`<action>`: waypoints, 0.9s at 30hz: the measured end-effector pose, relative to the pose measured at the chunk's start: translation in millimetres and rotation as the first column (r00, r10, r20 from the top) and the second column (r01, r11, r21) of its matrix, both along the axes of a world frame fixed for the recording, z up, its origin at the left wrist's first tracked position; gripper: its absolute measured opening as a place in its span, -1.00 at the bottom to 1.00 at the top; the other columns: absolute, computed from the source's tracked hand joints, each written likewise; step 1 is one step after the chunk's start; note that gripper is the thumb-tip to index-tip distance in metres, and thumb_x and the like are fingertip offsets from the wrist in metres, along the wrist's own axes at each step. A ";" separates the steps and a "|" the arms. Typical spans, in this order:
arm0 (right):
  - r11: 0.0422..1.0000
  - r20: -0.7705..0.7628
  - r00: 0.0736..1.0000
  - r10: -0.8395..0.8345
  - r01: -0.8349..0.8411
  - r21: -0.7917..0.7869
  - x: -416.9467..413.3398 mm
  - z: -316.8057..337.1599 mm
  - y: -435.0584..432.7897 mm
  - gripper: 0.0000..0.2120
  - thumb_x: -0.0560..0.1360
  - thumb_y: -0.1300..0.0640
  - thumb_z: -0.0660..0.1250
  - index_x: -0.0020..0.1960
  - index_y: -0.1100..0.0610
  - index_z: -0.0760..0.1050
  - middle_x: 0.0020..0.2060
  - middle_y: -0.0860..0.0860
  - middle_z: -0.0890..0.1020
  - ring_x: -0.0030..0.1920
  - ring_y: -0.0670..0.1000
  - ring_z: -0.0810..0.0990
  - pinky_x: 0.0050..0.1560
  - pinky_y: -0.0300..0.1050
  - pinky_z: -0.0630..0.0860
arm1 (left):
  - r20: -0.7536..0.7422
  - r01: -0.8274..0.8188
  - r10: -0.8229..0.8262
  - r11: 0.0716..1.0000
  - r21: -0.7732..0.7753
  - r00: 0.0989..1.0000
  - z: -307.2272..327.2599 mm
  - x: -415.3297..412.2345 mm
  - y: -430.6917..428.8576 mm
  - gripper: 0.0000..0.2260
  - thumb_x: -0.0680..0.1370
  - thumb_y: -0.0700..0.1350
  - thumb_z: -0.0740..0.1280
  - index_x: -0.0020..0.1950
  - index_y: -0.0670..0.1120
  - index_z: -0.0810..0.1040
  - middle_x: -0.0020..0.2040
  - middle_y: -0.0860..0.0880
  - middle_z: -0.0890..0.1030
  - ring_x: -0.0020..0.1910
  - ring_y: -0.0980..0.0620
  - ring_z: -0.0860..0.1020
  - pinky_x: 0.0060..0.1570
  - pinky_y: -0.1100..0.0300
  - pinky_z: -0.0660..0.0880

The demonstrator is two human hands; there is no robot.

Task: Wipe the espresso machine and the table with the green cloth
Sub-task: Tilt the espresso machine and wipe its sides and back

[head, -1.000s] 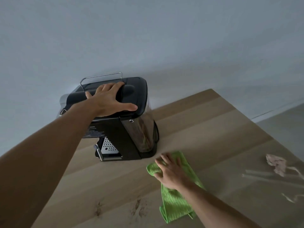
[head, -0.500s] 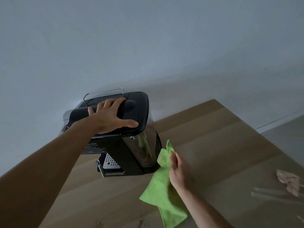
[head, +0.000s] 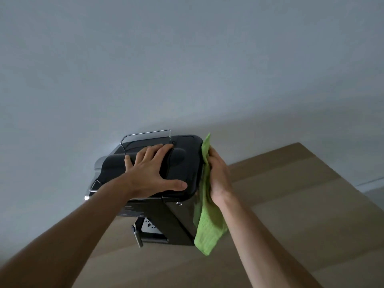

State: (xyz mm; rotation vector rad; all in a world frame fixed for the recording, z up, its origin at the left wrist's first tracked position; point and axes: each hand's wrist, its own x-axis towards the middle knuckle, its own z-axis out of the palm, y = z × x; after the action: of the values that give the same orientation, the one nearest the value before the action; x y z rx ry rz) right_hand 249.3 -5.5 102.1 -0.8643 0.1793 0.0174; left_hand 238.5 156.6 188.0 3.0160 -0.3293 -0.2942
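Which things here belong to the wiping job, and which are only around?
For the job: black espresso machine; green cloth, pressed to its side by the right hand; light wooden table; left hand on top.
Only around: pale grey wall; grey floor strip.

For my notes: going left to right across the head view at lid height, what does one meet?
Left hand → black plastic espresso machine's lid → green textured cloth → right hand pressing it → light wooden table.

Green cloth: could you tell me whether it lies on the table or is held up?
Held up: the right hand presses the green cloth to the espresso machine, lower end hanging.
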 end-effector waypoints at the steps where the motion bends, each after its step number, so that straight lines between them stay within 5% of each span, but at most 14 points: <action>1: 0.993 0.038 0.998 -0.050 0.054 -0.104 9.3 -2.9 -2.6 -0.73 0.54 0.16 0.16 0.09 0.01 0.61 0.09 0.14 0.63 0.10 0.15 0.60 0.14 0.11 0.53 | 0.000 0.000 0.000 1.000 0.004 1.000 -0.3 0.3 -0.5 0.09 0.03 0.58 0.09 0.50 0.25 -0.12 0.51 0.18 -0.04 0.51 0.02 -0.09 0.41 -0.31 -0.21; 4: 0.959 0.082 0.988 -0.130 0.146 -0.245 37.1 3.6 -7.3 -0.85 0.54 0.11 0.26 0.06 -0.08 0.52 0.10 0.01 0.57 0.10 0.03 0.56 0.10 -0.10 0.53 | -0.001 -0.009 0.009 1.000 -0.016 1.000 -0.3 0.4 -1.1 0.08 0.04 0.57 0.12 0.50 0.27 -0.12 0.50 0.22 -0.06 0.50 0.07 -0.12 0.41 -0.29 -0.25; 7: 0.944 0.057 0.995 -0.079 0.093 -0.317 52.2 1.7 -10.8 -0.89 0.56 0.15 0.23 0.01 0.07 0.53 -0.06 0.00 0.60 -0.05 -0.01 0.55 -0.14 -0.31 0.49 | -0.016 -0.015 0.015 1.000 -0.011 1.000 1.2 0.5 -1.5 0.07 0.04 0.57 0.12 0.49 0.28 -0.14 0.49 0.24 -0.07 0.50 0.08 -0.14 0.41 -0.29 -0.26; 16: 0.923 -0.066 0.975 0.214 -0.224 -0.313 83.3 1.3 -22.3 -0.76 0.54 0.07 0.23 -0.01 0.19 0.61 -0.08 0.11 0.66 -0.15 0.03 0.58 -0.30 -0.29 0.51 | -0.018 -0.015 0.015 1.000 -0.006 1.000 2.7 1.2 -1.5 0.06 0.06 0.56 0.14 0.49 0.29 -0.12 0.49 0.25 -0.06 0.50 0.11 -0.15 0.41 -0.30 -0.24; 21: 0.908 -0.192 0.961 0.197 -0.253 -0.335 65.4 -34.3 -20.0 -0.74 0.53 0.08 0.21 -0.24 0.09 0.60 -0.18 0.07 0.65 -0.15 0.04 0.57 0.01 -0.02 0.52 | -0.031 -0.020 0.020 1.000 -0.008 0.999 4.2 0.0 -2.2 0.05 0.07 0.56 0.15 0.49 0.29 -0.12 0.49 0.25 -0.07 0.50 0.11 -0.16 0.41 -0.31 -0.24; 27: 0.939 0.032 0.946 0.321 -0.314 -0.139 91.1 -25.9 -26.5 -0.77 0.52 0.10 0.25 0.08 0.15 0.60 0.05 0.17 0.62 0.07 0.14 0.57 0.20 0.04 0.43 | -0.037 -0.028 0.027 1.000 -0.012 0.999 5.5 -0.8 -2.9 0.04 0.07 0.55 0.16 0.48 0.29 -0.11 0.47 0.27 -0.06 0.49 0.12 -0.15 0.41 -0.29 -0.22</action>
State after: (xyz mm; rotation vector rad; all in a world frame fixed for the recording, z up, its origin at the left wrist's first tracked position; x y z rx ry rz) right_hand 340.3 -32.0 76.2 -1.0182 -0.0128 0.2872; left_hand 237.7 153.6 193.5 2.9959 -0.2854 -0.3440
